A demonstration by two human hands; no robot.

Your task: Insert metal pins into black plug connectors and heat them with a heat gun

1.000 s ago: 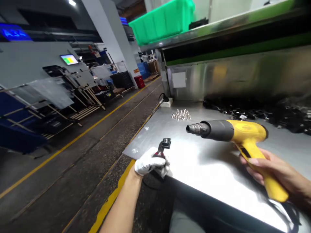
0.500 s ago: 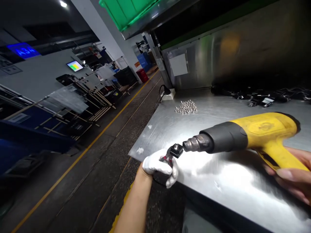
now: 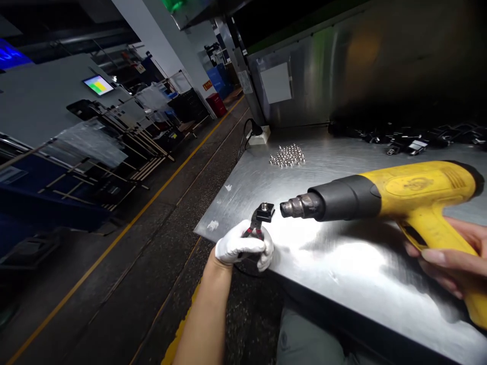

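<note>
My left hand (image 3: 246, 246), in a white glove, is closed around the handles of pliers (image 3: 256, 223) with red marks near the pivot. In the pliers' jaws sits a small black block (image 3: 266, 213) with a shiny metal nut (image 3: 264, 206) on top. My bare right hand (image 3: 445, 256) grips the handle of a yellow heat gun (image 3: 418, 187), partly out of view at the right edge. The gun's stepped metal nozzle (image 3: 302, 206) points left at the block, with a small gap between them.
A metal table (image 3: 243, 197) lies beneath both hands. Toward its back left is a cluster of small shiny metal pieces (image 3: 287, 156), near a white power strip (image 3: 259, 136). Dark parts (image 3: 414, 146) are heaped at the back right. A floor aisle (image 3: 171, 213) runs along the left.
The gap between nozzle and block has widened slightly, and the block looks turned a little. The whole scene has shifted up and left in view. Both hands keep their holds.
</note>
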